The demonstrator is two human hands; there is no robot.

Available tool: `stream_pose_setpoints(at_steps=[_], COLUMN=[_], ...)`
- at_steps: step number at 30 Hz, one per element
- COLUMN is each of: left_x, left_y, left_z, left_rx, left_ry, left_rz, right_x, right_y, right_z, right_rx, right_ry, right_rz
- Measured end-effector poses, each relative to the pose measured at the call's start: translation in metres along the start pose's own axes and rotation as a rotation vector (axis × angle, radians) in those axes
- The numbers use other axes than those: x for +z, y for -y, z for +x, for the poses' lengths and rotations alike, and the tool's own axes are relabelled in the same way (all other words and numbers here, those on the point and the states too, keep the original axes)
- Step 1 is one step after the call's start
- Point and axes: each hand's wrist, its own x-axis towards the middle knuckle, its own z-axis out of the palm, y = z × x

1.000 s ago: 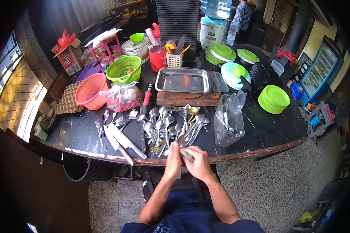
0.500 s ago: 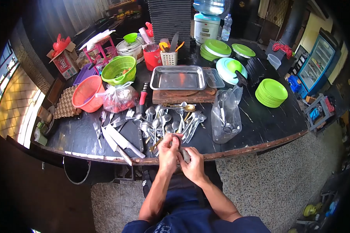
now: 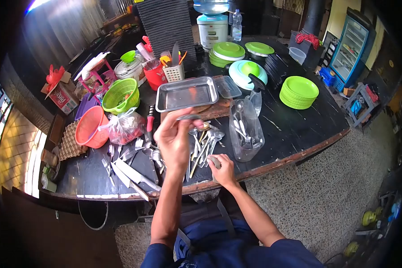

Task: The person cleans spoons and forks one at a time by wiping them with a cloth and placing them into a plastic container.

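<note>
Clock set on the loose spoons (image 3: 204, 146) heaped at the middle of the worktop (image 3: 272, 145), twelve at the far side. Left hand (image 3: 172, 142) raised, in view covering the heap's nine-to-ten flank; fingers curled, thumb and fingertips closed together on one spoon (image 3: 189, 117). That spoon shows at eleven o'clock, its bowl nearly edge-on, the wooden board (image 3: 219, 110) behind it; handle not made out. Right hand (image 3: 223, 169) low, between four and five, seen against the near edge of the worktop; fingers bent round a greyish wad (image 3: 215, 162), only partly exposed, material uncertain. Whether this hand touches the worktop cannot be told. Hands well apart. Between two and three, just beside the heap: a clear plastic holder (image 3: 243, 147) with more spoons inside. Eight o'clock: two white knives (image 3: 134, 172) lying side by side, forks (image 3: 109, 163) loose just beyond them. Ten: a tool with a red and black handle (image 3: 150, 123). Past it, toward nine-thirty, a knotted plastic bag (image 3: 126, 128) with reddish contents, touching or nearly touching an orange basket (image 3: 90, 129). Near twelve, a rectangular metal tray (image 3: 187, 94) on the wooden board. Two o'clock, well apart: stacked green plates (image 3: 299, 91).
</note>
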Motion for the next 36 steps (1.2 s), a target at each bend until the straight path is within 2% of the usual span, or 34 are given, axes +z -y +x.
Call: stream_pose_setpoints(at_steps=[3,7,9,11,12,13,16,19,20,22,23,25,26,27,29,32,36], left_x=[0.036,0.068,0.071,0.075,0.078,0.08,0.085,0.09,0.088,0.083,0.078,0.069,0.063,0.048,0.014,-0.036,-0.068], left_y=[0.016,0.068,0.087,0.103,0.108,0.113,0.114,0.108,0.112,0.12,0.123,0.11,0.101,0.112,0.132,0.167,0.196], left_z=[0.009,0.014,0.016,0.019,0.016,0.014,0.012,0.016,0.017,0.019,0.019,0.025,0.029,0.031,0.035,0.024,-0.013], left_rx=[-0.09,-0.206,-0.053,0.074,-0.032,-0.035,0.009,-0.009,-0.01,-0.035,-0.036,-0.133,-0.187,-0.243,-0.388,-0.201,-0.328], left_ry=[0.144,0.305,0.575,0.876,0.97,0.972,1.146,1.256,1.253,1.135,1.134,0.886,0.809,0.712,0.507,0.361,0.473], left_rz=[0.04,0.096,0.513,0.599,0.609,0.61,0.912,1.017,1.018,0.765,0.769,0.451,0.484,0.358,0.318,0.763,1.211], right_x=[0.004,-0.003,-0.003,-0.004,-0.003,-0.002,-0.002,-0.003,-0.003,-0.004,-0.004,-0.004,-0.004,-0.004,-0.005,-0.005,0.0], right_y=[-0.005,-0.003,-0.005,-0.007,-0.009,-0.011,-0.012,-0.01,-0.009,-0.007,-0.006,-0.006,-0.006,-0.006,-0.006,-0.006,-0.008], right_z=[0.002,0.002,0.002,0.003,0.003,0.002,0.002,0.003,0.003,0.003,0.003,0.003,0.003,0.003,0.003,0.003,0.003], right_rx=[0.033,0.051,0.064,0.067,0.036,0.004,0.006,0.021,0.029,0.047,0.068,0.078,0.088,0.087,0.089,0.057,0.086], right_ry=[-0.013,0.029,0.034,0.021,0.032,0.044,0.043,0.048,0.047,0.053,0.058,0.06,0.061,0.061,0.051,0.034,0.037], right_rz=[0.024,-0.01,0.004,0.017,0.023,0.03,0.042,0.041,0.043,0.035,0.024,0.044,0.06,0.062,0.075,0.087,0.01])
